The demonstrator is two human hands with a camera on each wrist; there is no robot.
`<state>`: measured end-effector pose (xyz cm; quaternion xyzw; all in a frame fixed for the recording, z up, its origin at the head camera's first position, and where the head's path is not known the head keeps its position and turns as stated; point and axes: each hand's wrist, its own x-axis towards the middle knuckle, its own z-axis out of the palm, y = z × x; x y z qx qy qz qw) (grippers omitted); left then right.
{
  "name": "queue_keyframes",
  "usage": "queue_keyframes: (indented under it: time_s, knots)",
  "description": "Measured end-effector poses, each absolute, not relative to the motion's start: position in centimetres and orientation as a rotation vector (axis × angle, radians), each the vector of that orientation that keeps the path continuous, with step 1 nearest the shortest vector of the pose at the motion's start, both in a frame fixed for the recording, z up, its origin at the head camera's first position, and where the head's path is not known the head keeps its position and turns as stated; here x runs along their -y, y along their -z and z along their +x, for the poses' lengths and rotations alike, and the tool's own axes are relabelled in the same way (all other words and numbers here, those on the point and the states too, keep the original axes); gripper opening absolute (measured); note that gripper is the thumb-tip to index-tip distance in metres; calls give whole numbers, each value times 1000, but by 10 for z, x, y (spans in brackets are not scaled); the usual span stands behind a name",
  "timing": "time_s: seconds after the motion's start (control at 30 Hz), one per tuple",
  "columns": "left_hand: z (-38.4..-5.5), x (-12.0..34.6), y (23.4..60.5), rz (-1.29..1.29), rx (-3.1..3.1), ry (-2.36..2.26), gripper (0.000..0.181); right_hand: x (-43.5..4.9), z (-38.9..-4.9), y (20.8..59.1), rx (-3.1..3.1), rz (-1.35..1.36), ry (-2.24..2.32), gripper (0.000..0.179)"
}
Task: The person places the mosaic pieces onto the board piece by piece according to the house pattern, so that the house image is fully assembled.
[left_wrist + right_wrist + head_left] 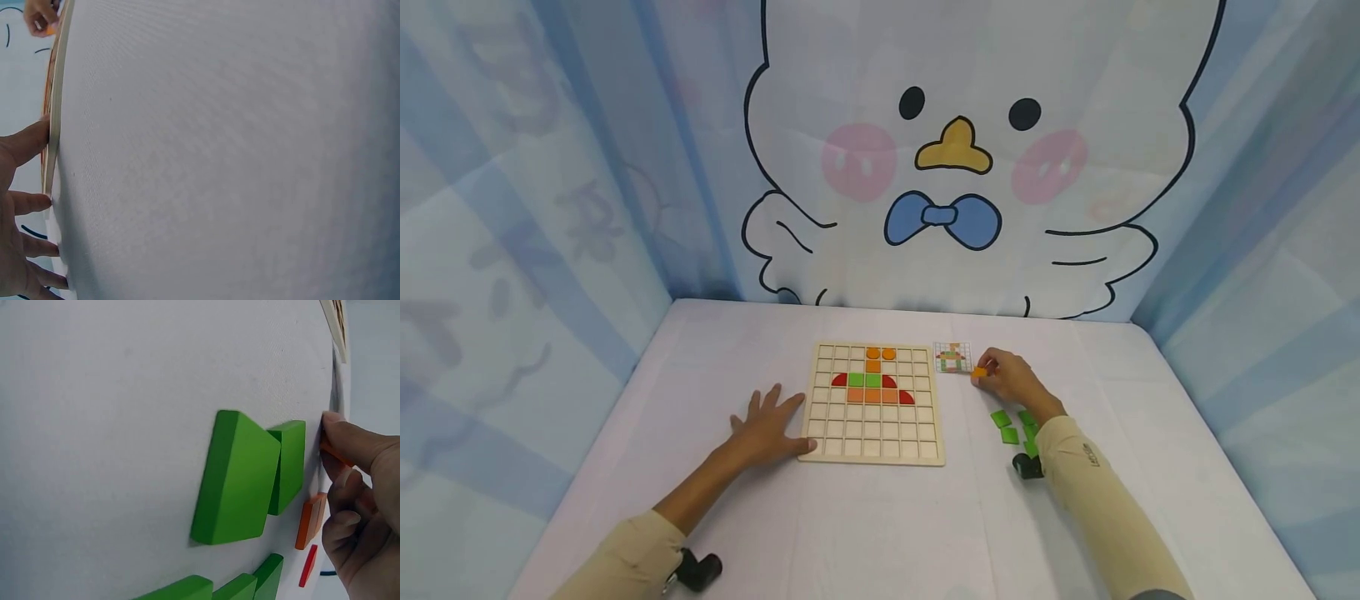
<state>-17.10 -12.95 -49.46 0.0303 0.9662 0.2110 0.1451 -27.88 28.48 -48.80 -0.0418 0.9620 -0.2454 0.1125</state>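
Near the middle of the frame, flat on the white worktop (880, 533): a square wooden grid board (872, 462). Along its upper rim, two orange discs (873, 353); under the left disc, an orange square (872, 367); lower, a pair of green squares (856, 380) between red quarter-rounds (839, 380); then a row of orange tiles (872, 396) with another red quarter-round at the right end. Below those, plain wooden cells down to the lower rim.

Left of the board, left hand (767, 429) with fingers (39, 245) spread wide, thumb touching the left edge near the lower left corner, forefinger touching higher on that edge.

Right of the board, right hand (1009, 375) with fingers narrowed to a pinch on an orange piece (979, 372), beside the lower right corner of a small patterned card (952, 357). Just beside the board's upper right edge, that card; touching or apart, impossible to tell.

Lower right of centre, loose green tiles (1010, 435), partly behind the right sleeve (1090, 492). In the right wrist view, more orange pieces (307, 522) and a red piece (308, 565) near the curled fingers.

Between board and green tiles, a strip of worktop; below the board, a broad stretch toward the bottom of the frame; above, a narrower band up to the far edge, against a printed curtain (955, 275).
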Motion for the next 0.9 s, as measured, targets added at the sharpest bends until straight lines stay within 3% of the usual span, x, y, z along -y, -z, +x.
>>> queue_keyframes:
  time_s: [0.23, 0.5, 0.9]
  knots:
    - [-170, 130, 492, 93, -2781, -609, 86, -288, -274, 489, -2778, -132, 721, 34]
    - [-170, 130, 491, 86, -2777, -613, 86, -292, -267, 485, -2760, -181, 810, 23]
    - [-171, 131, 492, 95, -2772, -614, 86, -276, -259, 473, -2728, -260, 931, 28]
